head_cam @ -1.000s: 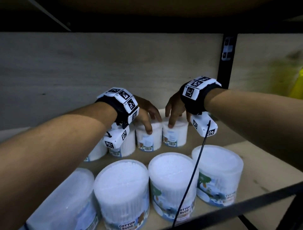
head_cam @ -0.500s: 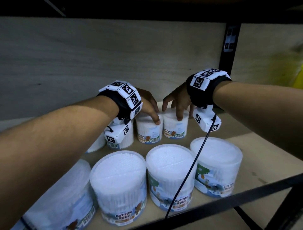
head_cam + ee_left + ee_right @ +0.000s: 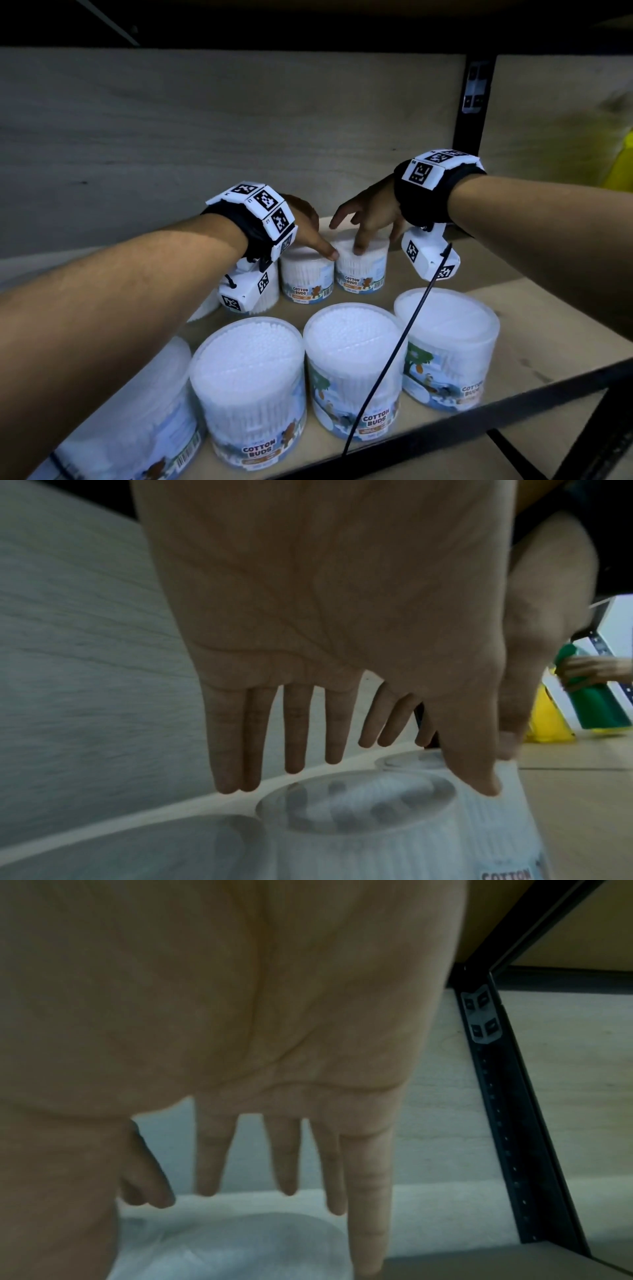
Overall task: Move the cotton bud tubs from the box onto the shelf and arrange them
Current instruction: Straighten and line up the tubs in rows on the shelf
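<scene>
Two rows of clear cotton bud tubs stand on the wooden shelf (image 3: 534, 308). My left hand (image 3: 315, 236) hovers over a back-row tub (image 3: 306, 277) with fingers (image 3: 294, 731) straight; its thumb tip touches the rim beside the neighbouring tub (image 3: 361, 270). My right hand (image 3: 366, 233) is spread above that neighbouring tub, with its thumb on the front upper edge and its fingers (image 3: 287, 1164) straight over the lid (image 3: 240, 1242). Neither hand holds anything. Front-row tubs (image 3: 250, 387) (image 3: 352, 370) (image 3: 448, 346) stand nearer me. My left forearm partly hides further tubs.
A black upright post (image 3: 474, 102) stands at the back right, and a black front rail (image 3: 513, 407) edges the shelf. The pale back panel (image 3: 205, 137) is close behind the tubs. A black cable (image 3: 394, 349) hangs over the front tubs. Something yellow (image 3: 621, 161) lies beyond the post.
Both hands have loosened from the tops of the two back tubs. The right hand's fingers have straightened, spread and lifted slightly. My view has shifted a little.
</scene>
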Action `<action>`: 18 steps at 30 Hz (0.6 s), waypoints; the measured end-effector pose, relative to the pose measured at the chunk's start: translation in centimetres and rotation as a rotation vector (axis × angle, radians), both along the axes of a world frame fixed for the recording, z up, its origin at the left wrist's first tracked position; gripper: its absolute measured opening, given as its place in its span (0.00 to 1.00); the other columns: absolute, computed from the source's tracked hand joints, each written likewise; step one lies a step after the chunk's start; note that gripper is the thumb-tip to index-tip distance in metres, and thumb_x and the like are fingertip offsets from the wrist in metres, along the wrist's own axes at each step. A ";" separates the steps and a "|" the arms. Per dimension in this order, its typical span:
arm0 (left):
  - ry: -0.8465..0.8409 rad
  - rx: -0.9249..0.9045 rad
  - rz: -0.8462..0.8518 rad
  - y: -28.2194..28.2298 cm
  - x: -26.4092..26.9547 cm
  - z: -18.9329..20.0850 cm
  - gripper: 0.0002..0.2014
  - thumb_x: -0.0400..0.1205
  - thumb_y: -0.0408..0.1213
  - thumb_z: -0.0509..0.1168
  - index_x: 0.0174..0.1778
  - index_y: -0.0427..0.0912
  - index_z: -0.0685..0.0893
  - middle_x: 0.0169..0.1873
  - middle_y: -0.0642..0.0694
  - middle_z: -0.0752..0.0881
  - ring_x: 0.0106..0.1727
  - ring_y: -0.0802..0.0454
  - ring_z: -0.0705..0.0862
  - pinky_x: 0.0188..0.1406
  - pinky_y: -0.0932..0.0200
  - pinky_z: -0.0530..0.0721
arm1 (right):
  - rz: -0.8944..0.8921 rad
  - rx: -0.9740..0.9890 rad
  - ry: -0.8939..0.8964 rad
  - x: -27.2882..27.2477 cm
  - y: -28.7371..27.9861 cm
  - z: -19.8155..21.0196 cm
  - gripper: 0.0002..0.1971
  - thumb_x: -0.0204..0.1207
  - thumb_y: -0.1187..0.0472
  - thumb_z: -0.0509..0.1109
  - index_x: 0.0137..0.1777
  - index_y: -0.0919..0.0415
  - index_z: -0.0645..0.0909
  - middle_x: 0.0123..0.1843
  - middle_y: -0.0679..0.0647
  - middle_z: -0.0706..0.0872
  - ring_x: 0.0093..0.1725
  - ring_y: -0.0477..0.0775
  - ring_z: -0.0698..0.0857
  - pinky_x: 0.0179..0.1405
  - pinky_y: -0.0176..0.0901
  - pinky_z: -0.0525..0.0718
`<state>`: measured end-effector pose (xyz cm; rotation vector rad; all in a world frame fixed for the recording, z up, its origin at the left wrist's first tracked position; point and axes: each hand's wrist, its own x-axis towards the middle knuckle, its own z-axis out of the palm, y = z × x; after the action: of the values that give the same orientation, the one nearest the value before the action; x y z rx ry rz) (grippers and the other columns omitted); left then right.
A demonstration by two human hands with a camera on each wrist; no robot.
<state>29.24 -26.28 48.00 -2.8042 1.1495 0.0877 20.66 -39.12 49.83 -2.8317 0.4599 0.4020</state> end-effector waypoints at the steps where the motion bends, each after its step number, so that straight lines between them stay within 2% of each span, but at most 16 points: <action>1: 0.019 -0.008 -0.014 0.2 0.0 0.1 0.40 0.72 0.70 0.67 0.75 0.50 0.76 0.72 0.49 0.78 0.72 0.48 0.75 0.69 0.55 0.73 | -0.036 0.023 -0.032 -0.1 0.1 0.1 0.39 0.73 0.55 0.80 0.81 0.41 0.67 0.83 0.54 0.67 0.77 0.65 0.72 0.68 0.59 0.82; 3: 0.042 -0.016 -0.055 0.5 0.0 0.2 0.40 0.71 0.68 0.70 0.77 0.54 0.74 0.74 0.52 0.76 0.74 0.50 0.73 0.72 0.55 0.72 | -0.065 0.023 -0.064 -0.3 0.4 0.3 0.36 0.75 0.50 0.78 0.82 0.46 0.68 0.82 0.55 0.68 0.70 0.61 0.75 0.66 0.56 0.83; 5: 0.033 0.005 -0.096 0.7 -0.1 0.1 0.34 0.74 0.62 0.71 0.75 0.54 0.76 0.74 0.53 0.76 0.73 0.51 0.74 0.71 0.56 0.72 | -0.070 -0.009 -0.040 -0.5 0.7 0.1 0.35 0.78 0.50 0.76 0.82 0.52 0.68 0.80 0.57 0.71 0.61 0.58 0.76 0.69 0.57 0.81; 7: 0.000 0.006 -0.129 0.8 -0.2 0.0 0.29 0.76 0.57 0.72 0.73 0.54 0.79 0.71 0.53 0.79 0.70 0.52 0.76 0.67 0.58 0.73 | -0.047 -0.083 -0.018 -0.6 1.0 -0.1 0.32 0.79 0.50 0.74 0.81 0.56 0.71 0.77 0.59 0.76 0.62 0.60 0.80 0.69 0.54 0.81; 9: -0.007 -0.014 -0.154 0.9 0.0 -0.1 0.26 0.76 0.56 0.73 0.70 0.55 0.81 0.67 0.54 0.81 0.65 0.54 0.77 0.60 0.61 0.73 | -0.011 -0.165 -0.007 -0.8 1.3 -0.2 0.29 0.80 0.49 0.73 0.78 0.59 0.74 0.74 0.61 0.79 0.69 0.62 0.81 0.67 0.50 0.81; 11: 0.006 -0.026 -0.156 1.0 0.1 -0.2 0.26 0.74 0.57 0.73 0.69 0.56 0.82 0.66 0.55 0.82 0.61 0.56 0.77 0.55 0.62 0.71 | -0.002 -0.187 0.007 -0.9 1.4 -0.1 0.29 0.80 0.49 0.73 0.78 0.60 0.75 0.73 0.61 0.80 0.70 0.61 0.80 0.67 0.51 0.82; 13: 0.011 -0.028 -0.151 1.0 0.3 -0.2 0.27 0.73 0.58 0.73 0.69 0.58 0.82 0.66 0.55 0.81 0.60 0.56 0.76 0.54 0.62 0.71 | 0.005 -0.187 0.009 -0.8 1.3 -0.1 0.29 0.79 0.50 0.73 0.79 0.58 0.74 0.73 0.58 0.79 0.65 0.60 0.81 0.66 0.50 0.82; 15: 0.016 -0.041 -0.141 1.0 0.6 -0.3 0.27 0.72 0.60 0.74 0.67 0.59 0.82 0.64 0.55 0.81 0.61 0.55 0.78 0.54 0.61 0.73 | 0.004 -0.176 -0.012 -0.6 1.1 -0.2 0.31 0.79 0.52 0.75 0.80 0.56 0.72 0.70 0.55 0.79 0.58 0.55 0.79 0.59 0.47 0.82; 18: 0.040 -0.068 -0.112 0.8 1.0 -0.6 0.27 0.69 0.61 0.75 0.64 0.58 0.84 0.62 0.54 0.83 0.60 0.54 0.80 0.56 0.59 0.77 | 0.002 -0.128 -0.017 -0.1 0.6 -0.3 0.32 0.77 0.56 0.77 0.79 0.53 0.72 0.66 0.53 0.78 0.57 0.53 0.78 0.53 0.45 0.82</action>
<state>30.25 -25.52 47.44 -2.8010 1.3406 0.0978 20.60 -38.53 49.50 -2.9560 0.4968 0.3607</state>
